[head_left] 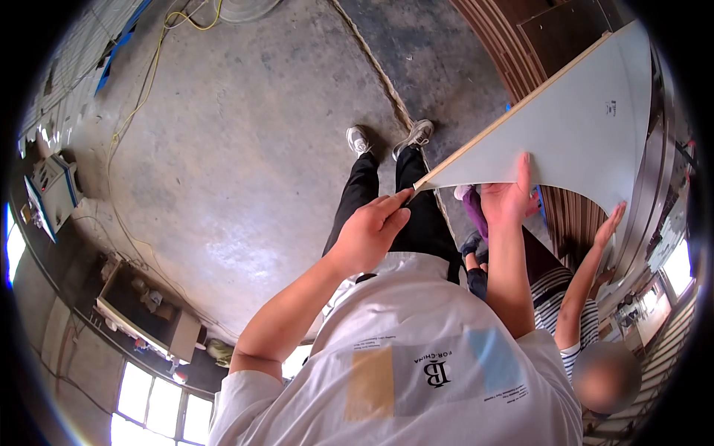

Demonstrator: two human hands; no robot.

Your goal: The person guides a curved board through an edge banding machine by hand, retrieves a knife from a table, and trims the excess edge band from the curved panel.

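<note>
A large pale panel [565, 111] with a light wooden edge spans the upper right. My left hand [372, 230] is at its near pointed corner, index fingertip against the tip and the other fingers curled. My right hand [509, 195] grips the lower edge, thumb over the pale face and fingers partly hidden beneath. A co-worker's hand [610, 225] touches the panel's far lower edge, at the right.
The co-worker in a striped top [559, 297] stands close on my right. Stacked brown boards [497, 37] lie behind the panel. A yellow cable [152, 74] crosses the concrete floor [245, 141]. An open box [141, 308] stands at the lower left.
</note>
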